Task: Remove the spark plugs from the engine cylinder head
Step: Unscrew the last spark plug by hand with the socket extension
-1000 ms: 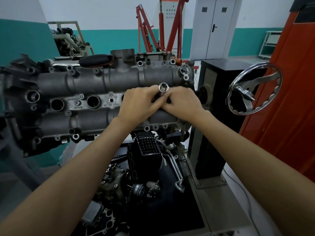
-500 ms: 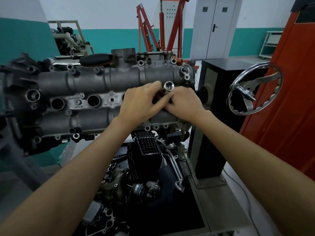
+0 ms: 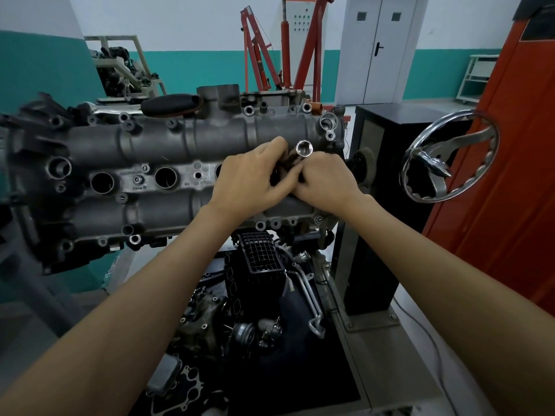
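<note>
Spark plugs stay hidden down in the cylinder head (image 3: pixel 180 145); my left hand (image 3: pixel 252 181) and right hand (image 3: pixel 326 183) both grip the socket (image 3: pixel 304 148) over its rightmost well. I judge I'm unscrewing; next, lift straight out.

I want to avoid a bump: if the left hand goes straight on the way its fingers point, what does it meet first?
Probably the socket tool, just beyond the left hand; its fingers already lie beside it. Depth is unclear.

A white wall with a teal lower band (image 3: pixel 192 70) runs behind a red steel engine hoist (image 3: pixel 264 55), a pale grey double door (image 3: pixel 375 49) and a white shelf rack (image 3: pixel 477 76).
</note>
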